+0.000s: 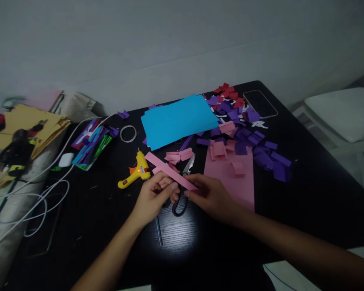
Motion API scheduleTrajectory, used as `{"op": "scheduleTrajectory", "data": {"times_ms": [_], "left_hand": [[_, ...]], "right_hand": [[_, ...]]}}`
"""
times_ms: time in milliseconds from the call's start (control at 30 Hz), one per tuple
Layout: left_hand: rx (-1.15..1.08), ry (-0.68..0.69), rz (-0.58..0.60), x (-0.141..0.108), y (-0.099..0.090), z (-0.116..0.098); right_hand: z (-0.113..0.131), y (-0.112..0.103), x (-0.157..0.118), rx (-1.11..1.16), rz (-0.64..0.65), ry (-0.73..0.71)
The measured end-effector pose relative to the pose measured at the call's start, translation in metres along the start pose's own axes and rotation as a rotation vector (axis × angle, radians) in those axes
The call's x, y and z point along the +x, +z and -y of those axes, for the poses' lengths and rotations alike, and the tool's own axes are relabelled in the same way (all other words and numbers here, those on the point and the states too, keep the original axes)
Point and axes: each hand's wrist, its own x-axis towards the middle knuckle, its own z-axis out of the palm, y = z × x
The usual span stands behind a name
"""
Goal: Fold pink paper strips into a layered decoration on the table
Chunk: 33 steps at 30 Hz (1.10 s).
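Observation:
A long pink paper strip (170, 171) slants between my two hands above the black table. My left hand (154, 196) pinches it near its middle from below. At its lower right end, the fingers of my right hand (210, 196) are closed on the strip. Scissors (180, 208) with black handles lie beneath, partly hidden by the hands and paper. To the left rests a yellow glue gun (135, 172) with a small orange light on. Folded pink pieces (178, 156) sit just beyond the strip, and a pink sheet (229, 182) lies by my right hand.
Blue sheets (178, 121) lie at the back of the table (306, 202). Purple pieces (262, 157) and red pieces (230, 95) are scattered right, near a phone (261, 104). A tape roll (128, 133), colored strips (92, 145) and white cables (45, 202) are at left.

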Motion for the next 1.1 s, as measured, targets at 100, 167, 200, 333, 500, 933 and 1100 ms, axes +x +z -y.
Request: {"op": "scheduleTrajectory", "data": {"times_ms": [100,167,200,333,500,933,1100], "left_hand": [[0.009,0.014,0.007,0.0009,-0.0019,0.0008],[0.019,0.024,0.005,0.0011,-0.0030,0.0006],[0.023,0.027,0.002,0.0011,-0.0034,0.0006],[0.038,0.028,-0.022,0.0005,-0.0047,0.0027],[0.071,0.024,-0.052,0.0003,-0.0043,0.0043],[0.086,0.004,-0.087,-0.0014,-0.0033,0.0037],[0.099,0.006,-0.036,-0.0021,0.0004,0.0011]], "right_hand": [[0.0023,-0.0012,0.0006,0.151,0.071,0.091],[0.0032,-0.0011,0.0008,0.262,0.125,0.149],[0.0033,-0.0008,0.0008,0.304,0.142,0.170],[0.0017,0.0007,0.0004,0.331,0.152,0.172],[0.0007,0.0012,-0.0001,0.269,0.143,0.139],[0.0048,-0.0031,0.0001,0.172,0.117,0.122],[0.0006,-0.0038,0.0026,0.275,0.102,0.199]]}}
